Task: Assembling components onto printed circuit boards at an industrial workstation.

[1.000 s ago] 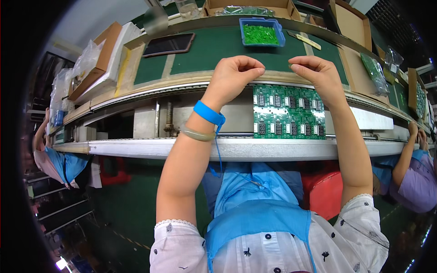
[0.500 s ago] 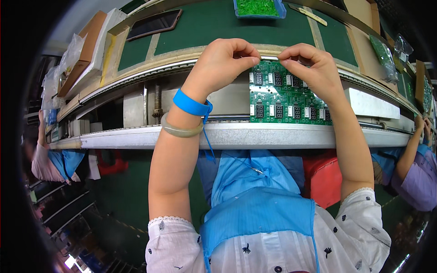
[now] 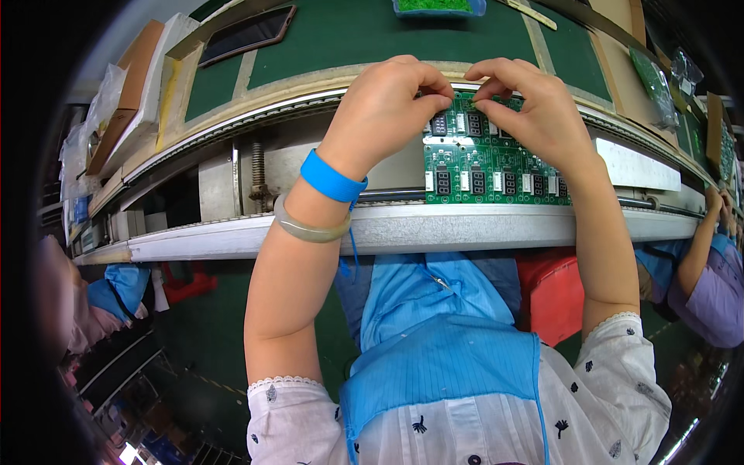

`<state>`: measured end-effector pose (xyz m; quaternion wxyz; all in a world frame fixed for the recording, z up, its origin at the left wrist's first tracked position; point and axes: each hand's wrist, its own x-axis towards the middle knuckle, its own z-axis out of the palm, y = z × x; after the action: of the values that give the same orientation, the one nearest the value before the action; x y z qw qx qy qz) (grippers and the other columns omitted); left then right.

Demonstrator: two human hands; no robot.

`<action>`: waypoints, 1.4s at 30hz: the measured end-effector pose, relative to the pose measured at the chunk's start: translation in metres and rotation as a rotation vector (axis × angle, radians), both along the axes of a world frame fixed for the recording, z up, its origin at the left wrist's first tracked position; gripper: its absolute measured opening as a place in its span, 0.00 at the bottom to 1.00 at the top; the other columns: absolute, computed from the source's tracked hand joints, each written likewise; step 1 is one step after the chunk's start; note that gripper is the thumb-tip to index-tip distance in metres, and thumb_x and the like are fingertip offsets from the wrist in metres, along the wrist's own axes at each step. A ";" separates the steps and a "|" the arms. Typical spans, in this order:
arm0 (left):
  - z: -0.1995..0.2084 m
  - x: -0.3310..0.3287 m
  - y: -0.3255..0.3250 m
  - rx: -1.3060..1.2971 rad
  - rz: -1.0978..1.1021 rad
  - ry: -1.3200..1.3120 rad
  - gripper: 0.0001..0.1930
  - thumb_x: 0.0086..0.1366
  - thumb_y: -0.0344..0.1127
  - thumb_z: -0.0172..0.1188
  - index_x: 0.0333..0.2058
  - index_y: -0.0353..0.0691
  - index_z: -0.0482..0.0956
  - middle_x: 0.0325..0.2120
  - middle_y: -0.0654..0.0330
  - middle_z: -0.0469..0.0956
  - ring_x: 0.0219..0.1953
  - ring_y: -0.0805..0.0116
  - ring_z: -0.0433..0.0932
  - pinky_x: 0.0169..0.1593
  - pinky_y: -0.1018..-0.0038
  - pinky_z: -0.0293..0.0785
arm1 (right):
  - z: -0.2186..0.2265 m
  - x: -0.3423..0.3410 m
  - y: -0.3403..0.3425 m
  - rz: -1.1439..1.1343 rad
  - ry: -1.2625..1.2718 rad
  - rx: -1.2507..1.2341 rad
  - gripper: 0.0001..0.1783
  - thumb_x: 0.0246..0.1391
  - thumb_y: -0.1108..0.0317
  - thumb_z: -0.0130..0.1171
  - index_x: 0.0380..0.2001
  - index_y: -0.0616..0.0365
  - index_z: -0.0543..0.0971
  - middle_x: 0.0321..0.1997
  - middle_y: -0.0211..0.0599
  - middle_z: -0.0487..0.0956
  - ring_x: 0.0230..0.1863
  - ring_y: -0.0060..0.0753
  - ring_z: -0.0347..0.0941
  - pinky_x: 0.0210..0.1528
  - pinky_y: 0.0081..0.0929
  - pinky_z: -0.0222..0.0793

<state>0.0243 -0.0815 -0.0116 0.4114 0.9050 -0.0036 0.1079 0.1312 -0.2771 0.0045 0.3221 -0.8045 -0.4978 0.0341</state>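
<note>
A green circuit board (image 3: 488, 167) with rows of black digit displays and white connectors lies across the conveyor rails in front of me. At its far edge, my left hand (image 3: 395, 108) has thumb and index finger pinched together over the upper left corner. My right hand (image 3: 535, 108) is bent over the upper part of the board, thumb and a finger closed near the far edge, the index finger raised a little. Whatever either pinch holds is too small or hidden to make out. A blue wrist strap (image 3: 332, 177) and a pale bangle (image 3: 310, 225) circle my left wrist and forearm.
Beyond the rail, a blue tray (image 3: 439, 9) holds small green parts. A phone (image 3: 248, 35) lies on the green bench at left. Cardboard boxes stand at both sides. A metal rail (image 3: 465, 225) runs along the near side. Other people's arms show at far left and right.
My right fingers have moved slightly left and down over the board, with the index finger lifting. My left hand keeps its pinch at the corner. The whole view has shifted slightly.
</note>
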 end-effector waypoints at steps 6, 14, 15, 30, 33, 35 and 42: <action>0.000 0.002 -0.003 0.061 -0.054 0.018 0.08 0.59 0.29 0.65 0.36 0.33 0.85 0.32 0.56 0.79 0.33 0.66 0.80 0.39 0.74 0.77 | 0.000 0.002 -0.004 -0.012 0.044 0.040 0.18 0.52 0.73 0.63 0.47 0.54 0.79 0.33 0.36 0.84 0.38 0.38 0.80 0.41 0.33 0.76; 0.002 0.000 -0.004 0.069 -0.078 0.075 0.07 0.58 0.28 0.65 0.34 0.32 0.85 0.32 0.56 0.80 0.33 0.66 0.82 0.39 0.74 0.78 | 0.004 -0.002 -0.009 -0.063 0.105 0.048 0.19 0.51 0.74 0.63 0.49 0.54 0.79 0.33 0.32 0.83 0.36 0.29 0.79 0.38 0.26 0.75; 0.002 0.001 -0.005 0.064 -0.071 0.080 0.07 0.58 0.28 0.65 0.34 0.32 0.85 0.32 0.56 0.80 0.33 0.66 0.82 0.39 0.74 0.78 | 0.005 -0.003 -0.009 -0.077 0.142 0.041 0.21 0.51 0.76 0.63 0.50 0.55 0.78 0.32 0.30 0.83 0.36 0.21 0.79 0.35 0.20 0.73; -0.001 -0.002 0.007 0.078 -0.100 0.091 0.09 0.55 0.32 0.66 0.34 0.36 0.85 0.29 0.51 0.83 0.32 0.60 0.83 0.38 0.68 0.79 | -0.001 0.006 -0.002 -0.063 0.165 0.140 0.20 0.52 0.73 0.63 0.51 0.55 0.79 0.36 0.32 0.81 0.39 0.25 0.77 0.40 0.24 0.74; 0.012 -0.006 0.010 0.077 -0.020 -0.066 0.14 0.54 0.40 0.69 0.34 0.36 0.85 0.31 0.50 0.82 0.35 0.55 0.83 0.41 0.65 0.79 | 0.003 0.009 -0.016 -0.110 0.187 0.158 0.22 0.54 0.75 0.62 0.53 0.60 0.78 0.47 0.34 0.81 0.43 0.23 0.76 0.52 0.24 0.71; 0.024 -0.017 0.022 -0.196 0.148 -0.263 0.14 0.55 0.41 0.71 0.35 0.36 0.85 0.30 0.55 0.81 0.31 0.65 0.80 0.38 0.72 0.76 | -0.018 0.031 -0.035 -0.139 0.212 0.143 0.21 0.57 0.75 0.61 0.55 0.61 0.77 0.49 0.34 0.80 0.44 0.23 0.75 0.54 0.24 0.69; 0.030 -0.189 0.168 0.542 1.445 -0.739 0.23 0.55 0.35 0.73 0.47 0.37 0.74 0.41 0.57 0.72 0.42 0.63 0.73 0.50 0.69 0.70 | -0.018 0.036 -0.039 -0.091 0.154 0.208 0.11 0.65 0.72 0.54 0.47 0.62 0.79 0.43 0.29 0.77 0.42 0.21 0.69 0.47 0.18 0.63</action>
<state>-0.1643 0.0867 0.0180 -0.0167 0.6592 0.4147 0.6271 0.1670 -0.3164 -0.0138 0.4423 -0.7835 -0.4355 0.0296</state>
